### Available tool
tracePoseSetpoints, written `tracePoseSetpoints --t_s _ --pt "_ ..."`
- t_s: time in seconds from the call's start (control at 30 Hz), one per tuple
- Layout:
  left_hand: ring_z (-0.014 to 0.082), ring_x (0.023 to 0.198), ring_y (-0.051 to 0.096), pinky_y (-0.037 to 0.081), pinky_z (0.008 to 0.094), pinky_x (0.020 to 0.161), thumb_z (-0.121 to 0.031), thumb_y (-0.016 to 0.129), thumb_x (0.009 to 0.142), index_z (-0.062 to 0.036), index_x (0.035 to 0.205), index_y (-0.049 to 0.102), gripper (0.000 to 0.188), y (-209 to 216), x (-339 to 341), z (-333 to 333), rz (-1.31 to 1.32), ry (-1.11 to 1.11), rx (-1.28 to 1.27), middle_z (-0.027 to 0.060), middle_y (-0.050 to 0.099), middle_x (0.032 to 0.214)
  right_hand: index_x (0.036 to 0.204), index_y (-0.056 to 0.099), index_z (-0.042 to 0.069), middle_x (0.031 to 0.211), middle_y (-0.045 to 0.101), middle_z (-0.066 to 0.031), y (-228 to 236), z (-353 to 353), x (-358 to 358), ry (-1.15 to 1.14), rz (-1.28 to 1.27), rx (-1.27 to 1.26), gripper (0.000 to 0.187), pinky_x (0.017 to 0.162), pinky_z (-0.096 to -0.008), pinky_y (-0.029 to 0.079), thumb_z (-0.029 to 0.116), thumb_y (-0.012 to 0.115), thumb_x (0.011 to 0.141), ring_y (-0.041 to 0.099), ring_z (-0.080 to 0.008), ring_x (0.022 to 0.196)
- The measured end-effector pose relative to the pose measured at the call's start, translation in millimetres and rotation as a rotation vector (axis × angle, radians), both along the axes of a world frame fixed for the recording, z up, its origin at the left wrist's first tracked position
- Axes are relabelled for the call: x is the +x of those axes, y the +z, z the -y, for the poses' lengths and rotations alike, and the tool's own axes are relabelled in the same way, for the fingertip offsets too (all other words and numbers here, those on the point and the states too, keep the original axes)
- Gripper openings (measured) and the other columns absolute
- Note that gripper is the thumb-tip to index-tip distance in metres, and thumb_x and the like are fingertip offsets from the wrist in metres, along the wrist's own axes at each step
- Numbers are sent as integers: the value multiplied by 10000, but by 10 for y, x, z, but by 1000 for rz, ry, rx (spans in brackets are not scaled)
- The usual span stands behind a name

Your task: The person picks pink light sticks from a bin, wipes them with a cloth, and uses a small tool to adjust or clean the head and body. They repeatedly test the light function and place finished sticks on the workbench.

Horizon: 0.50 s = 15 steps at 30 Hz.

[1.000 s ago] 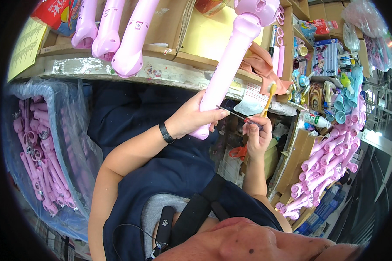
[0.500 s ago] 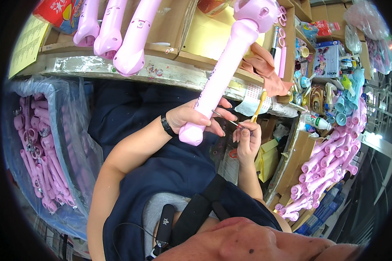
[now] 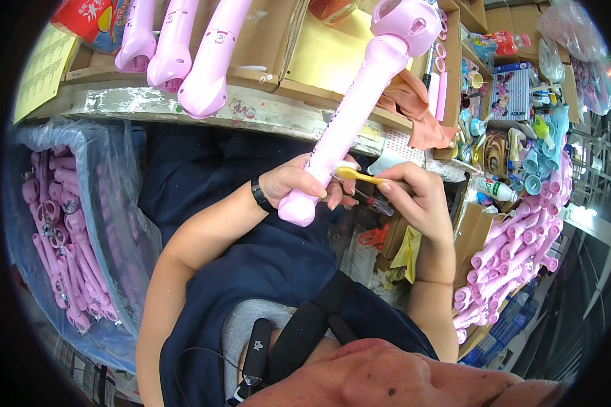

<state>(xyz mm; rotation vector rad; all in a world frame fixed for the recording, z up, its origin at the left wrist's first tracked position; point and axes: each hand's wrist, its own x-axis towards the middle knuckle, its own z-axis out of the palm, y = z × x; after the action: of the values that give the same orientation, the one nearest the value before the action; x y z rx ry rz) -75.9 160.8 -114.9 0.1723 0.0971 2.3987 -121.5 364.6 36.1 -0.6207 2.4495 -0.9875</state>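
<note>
My left hand [image 3: 300, 184] is wrapped round the lower end of a pink plastic toy wand [image 3: 346, 125], which slants up and away to a round openwork head [image 3: 406, 26]. In my right hand [image 3: 417, 197], thumb and fingers pinch a slim yellow tool [image 3: 361, 176] shaped like a toothbrush. Its rounded end lies against or very near the wand's shaft, by my left fingertips. Under it is a small screwdriver [image 3: 380, 205] with a thin metal shaft and see-through handle, pointing at the wand; which fingers support it I cannot tell.
Three pink wand bodies [image 3: 207, 74] jut over the worn bench edge [image 3: 136, 102]. A plastic-lined bin [image 3: 81, 136] of pink parts stands at left. More pink wands [image 3: 502, 258] are stacked at right. An orange cloth [image 3: 414, 108] hangs over the bench edge near small tools.
My right hand has risen and moved right. The yellow tool has swung from upright to nearly level, its rounded end now at the wand. My left hand and the wand have barely shifted.
</note>
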Motion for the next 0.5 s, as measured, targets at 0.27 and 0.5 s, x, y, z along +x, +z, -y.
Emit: tracePoseSetpoints --t_s 0.27,0.5 --pt "241 778 676 401 538 1059 -30 664 678 10 1442 306 845 32 0 37 6 -8 10 181 611 1080 860 696 75 663 646 -122 -7 248 -252 168 -97 128 153 555 -348 500 228 679 870 657 -266 599" --pt "228 775 676 384 549 1068 -25 661 676 17 1497 211 938 35 -5 47 -3 -13 13 163 609 1063 842 689 41 608 621 -77 -15 271 -175 147 -219 105 81 512 -280 464 121 691 849 602 -177 513"
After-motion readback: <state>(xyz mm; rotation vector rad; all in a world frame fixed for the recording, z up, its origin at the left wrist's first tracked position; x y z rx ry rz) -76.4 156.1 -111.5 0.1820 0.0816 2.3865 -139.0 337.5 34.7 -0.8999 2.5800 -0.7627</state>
